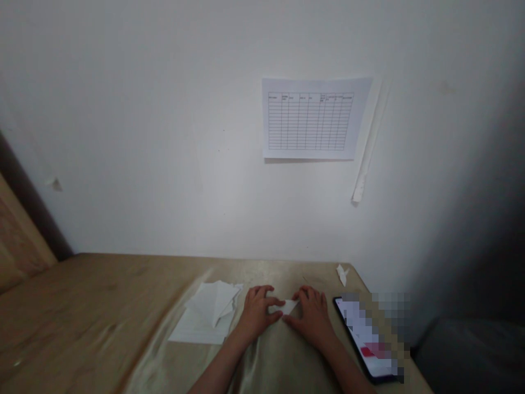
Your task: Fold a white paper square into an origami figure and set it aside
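Note:
Both my hands rest on the tan table (102, 306) near its far right part. Between them lies a small folded piece of white paper (289, 306). My left hand (256, 314) has its fingers curled with the fingertips pressed on the paper's left end. My right hand (312, 316) lies over the paper's right end, fingers bent down onto it. Part of the paper is hidden under the fingers.
A stack of white paper sheets and folded pieces (209, 314) lies left of my hands. A phone (367, 342) with a lit screen lies at the table's right edge. A small folded paper shape (342, 273) sits by the wall. A printed table sheet (314, 117) hangs on the white wall.

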`<state>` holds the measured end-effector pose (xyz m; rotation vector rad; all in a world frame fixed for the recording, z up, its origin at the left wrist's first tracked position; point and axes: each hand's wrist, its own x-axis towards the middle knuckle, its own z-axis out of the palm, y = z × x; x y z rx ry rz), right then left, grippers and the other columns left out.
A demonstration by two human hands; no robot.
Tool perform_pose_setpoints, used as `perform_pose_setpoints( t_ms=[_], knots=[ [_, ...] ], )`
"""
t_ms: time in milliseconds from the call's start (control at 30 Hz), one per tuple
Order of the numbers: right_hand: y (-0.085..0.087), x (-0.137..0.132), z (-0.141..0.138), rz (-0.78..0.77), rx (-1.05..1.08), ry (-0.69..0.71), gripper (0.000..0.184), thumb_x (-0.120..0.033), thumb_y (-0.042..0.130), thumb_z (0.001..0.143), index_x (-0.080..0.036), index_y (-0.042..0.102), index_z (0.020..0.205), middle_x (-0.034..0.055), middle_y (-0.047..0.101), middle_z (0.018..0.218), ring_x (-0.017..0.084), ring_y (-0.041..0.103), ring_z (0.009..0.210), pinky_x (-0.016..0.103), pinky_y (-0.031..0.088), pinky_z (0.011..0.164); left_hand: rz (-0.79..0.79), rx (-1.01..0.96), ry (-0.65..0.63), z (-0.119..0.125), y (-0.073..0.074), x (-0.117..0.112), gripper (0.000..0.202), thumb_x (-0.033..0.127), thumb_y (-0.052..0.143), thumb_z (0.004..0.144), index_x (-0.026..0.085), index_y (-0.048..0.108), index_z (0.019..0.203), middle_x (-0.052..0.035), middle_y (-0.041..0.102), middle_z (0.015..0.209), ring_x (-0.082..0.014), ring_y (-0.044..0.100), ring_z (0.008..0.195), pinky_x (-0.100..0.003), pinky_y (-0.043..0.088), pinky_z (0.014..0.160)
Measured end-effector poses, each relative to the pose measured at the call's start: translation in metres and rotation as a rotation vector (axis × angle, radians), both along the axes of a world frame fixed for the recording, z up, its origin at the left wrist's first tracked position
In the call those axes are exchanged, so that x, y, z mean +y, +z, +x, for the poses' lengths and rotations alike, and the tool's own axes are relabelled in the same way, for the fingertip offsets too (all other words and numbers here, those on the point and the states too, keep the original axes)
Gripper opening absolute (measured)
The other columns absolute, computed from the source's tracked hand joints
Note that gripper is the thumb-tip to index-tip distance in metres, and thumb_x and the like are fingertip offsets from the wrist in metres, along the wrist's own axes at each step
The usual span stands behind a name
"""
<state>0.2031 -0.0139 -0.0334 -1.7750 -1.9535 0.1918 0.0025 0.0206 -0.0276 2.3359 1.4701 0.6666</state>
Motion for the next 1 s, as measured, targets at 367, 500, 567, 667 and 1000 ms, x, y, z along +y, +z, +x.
perform_pose_setpoints(
  t_ms=[367, 500, 567, 667, 1000],
  knots=[
    [0.003, 0.004, 0.005, 0.039, 0.010, 0.000, 0.024, -0.037, 0.068, 0.079, -0.028, 0.067, 0.101, 0.0067, 0.061, 0.119, 0.028, 0.053, 0.116, 0.041, 0.032, 0.105, -0.035, 0.012, 0.003, 0.000, 0.006, -0.003, 0.030, 0.033, 0.080, 0.075, 0.044, 0.076, 0.103, -0.0009, 0.059, 0.134, -0.0293, 0.045, 0.126, -0.048, 0.033, 0.110],
    [0.003, 0.008, 0.008, 0.056, 0.008, -0.001, 0.016, -0.030, 0.064, 0.082, -0.029, 0.068, 0.098, 0.0054, 0.062, 0.116, 0.025, 0.053, 0.113, 0.039, 0.033, 0.104, -0.022, 0.010, 0.003, 0.000, 0.004, -0.002, 0.031, 0.033, 0.080, 0.075, 0.044, 0.076, 0.104, -0.0004, 0.059, 0.134, -0.0289, 0.045, 0.126, -0.047, 0.032, 0.110],
    [0.001, 0.011, 0.009, 0.064, 0.008, -0.008, 0.015, -0.026, 0.062, 0.083, -0.029, 0.068, 0.096, 0.0045, 0.062, 0.114, 0.024, 0.053, 0.112, 0.038, 0.033, 0.103, -0.025, 0.018, 0.003, 0.001, 0.004, -0.002, 0.031, 0.033, 0.080, 0.075, 0.044, 0.076, 0.104, -0.0004, 0.059, 0.134, -0.0288, 0.045, 0.126, -0.047, 0.032, 0.111],
    [-0.001, 0.015, 0.010, 0.070, 0.002, -0.025, 0.016, -0.021, 0.058, 0.084, -0.028, 0.067, 0.094, 0.0037, 0.063, 0.112, 0.023, 0.053, 0.110, 0.037, 0.033, 0.101, -0.040, 0.030, 0.004, 0.001, 0.005, -0.002, 0.030, 0.034, 0.079, 0.076, 0.044, 0.076, 0.104, -0.0003, 0.059, 0.135, -0.0291, 0.045, 0.127, -0.047, 0.032, 0.111],
    [-0.001, 0.020, 0.013, 0.031, -0.024, -0.061, 0.017, -0.020, 0.052, 0.088, -0.025, 0.066, 0.096, 0.0044, 0.064, 0.110, 0.023, 0.054, 0.110, 0.037, 0.035, 0.098, -0.002, 0.022, 0.003, 0.000, 0.002, -0.001, 0.041, 0.034, 0.079, 0.072, 0.039, 0.073, 0.112, -0.0025, 0.061, 0.133, -0.0300, 0.047, 0.124, -0.048, 0.034, 0.109]
  ],
)
